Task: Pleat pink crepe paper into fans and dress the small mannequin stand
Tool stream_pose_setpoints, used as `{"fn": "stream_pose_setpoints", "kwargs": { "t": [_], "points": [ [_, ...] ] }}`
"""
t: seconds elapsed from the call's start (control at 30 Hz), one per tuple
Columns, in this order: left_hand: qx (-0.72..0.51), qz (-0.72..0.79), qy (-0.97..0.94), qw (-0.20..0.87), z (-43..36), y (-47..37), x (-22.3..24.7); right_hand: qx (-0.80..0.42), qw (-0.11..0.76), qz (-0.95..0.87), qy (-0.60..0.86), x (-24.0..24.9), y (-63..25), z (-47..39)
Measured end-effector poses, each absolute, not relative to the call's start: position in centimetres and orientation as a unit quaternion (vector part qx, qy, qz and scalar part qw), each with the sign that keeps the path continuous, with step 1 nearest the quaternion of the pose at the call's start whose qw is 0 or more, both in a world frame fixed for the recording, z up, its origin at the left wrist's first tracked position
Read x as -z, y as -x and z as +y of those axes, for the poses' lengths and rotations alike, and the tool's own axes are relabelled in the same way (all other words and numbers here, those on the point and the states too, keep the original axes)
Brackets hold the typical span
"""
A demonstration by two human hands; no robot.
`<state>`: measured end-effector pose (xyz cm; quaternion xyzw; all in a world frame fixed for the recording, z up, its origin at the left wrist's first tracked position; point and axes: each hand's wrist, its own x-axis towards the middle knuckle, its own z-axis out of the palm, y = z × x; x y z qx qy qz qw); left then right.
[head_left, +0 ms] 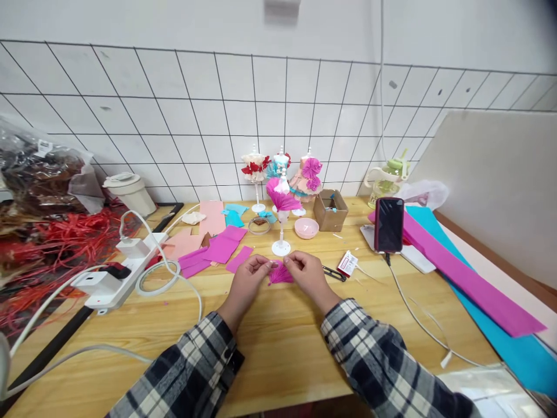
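Observation:
Between my hands is a small pleated piece of magenta crepe paper (281, 275), fanned out toward the lower side. My left hand (253, 275) pinches its left edge between thumb and fingertips. At the other edge my right hand (308, 275) pinches it with thumb and forefinger. Just beyond them stands a small white dress-form stand (281, 248) wearing a magenta pleated paper piece (282, 197). Behind it are a dress form with cream and red ruffles (255, 168), one in light blue, and one in peach with magenta rosettes (308, 174).
Left are magenta paper pieces (224, 244), a tape ring (260, 225) and a power strip (115, 284) with cables. Right are a pink bowl (306, 228), cardboard box (331, 212), black thread snips (334, 273), thread card (347, 263), propped phone (389, 225) and long paper strips (470, 273).

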<state>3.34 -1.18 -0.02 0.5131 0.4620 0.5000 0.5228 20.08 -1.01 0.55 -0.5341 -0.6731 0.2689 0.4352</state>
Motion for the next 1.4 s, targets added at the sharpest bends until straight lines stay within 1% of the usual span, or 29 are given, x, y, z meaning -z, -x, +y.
{"fn": "stream_pose_setpoints", "kwargs": {
  "t": [0.1, 0.27, 0.4, 0.57, 0.87, 1.17, 1.4],
  "points": [
    [-0.522, 0.458, -0.486, 0.53, -1.0, -2.9, 0.2, -0.275, 0.444, -0.682, 0.512, -0.3, -19.9, -1.3],
    [-0.508, 0.468, -0.527, 0.495, -1.0, -2.9, 0.1, -0.178, 0.457, -0.723, 0.487, -0.9, -19.8, -2.0],
    [-0.489, 0.469, -0.547, 0.492, -1.3, -3.1, -0.6, -0.151, 0.453, -0.739, 0.476, -1.2, -19.6, -2.5],
    [-0.497, 0.468, -0.536, 0.496, -1.6, -3.2, -0.9, -0.125, 0.442, -0.75, 0.477, -1.1, -19.6, -2.4],
    [-0.495, 0.453, -0.538, 0.511, -1.6, -3.3, -0.5, -0.118, 0.434, -0.758, 0.472, -0.3, -19.8, -2.1],
    [-0.485, 0.458, -0.555, 0.497, -1.9, -3.6, -0.6, -0.133, 0.467, -0.76, 0.432, 0.0, -20.0, -1.9],
    [-0.484, 0.47, -0.575, 0.463, -1.7, -3.1, -0.4, -0.199, 0.486, -0.755, 0.393, -0.1, -20.0, -1.6]
  ]
}}
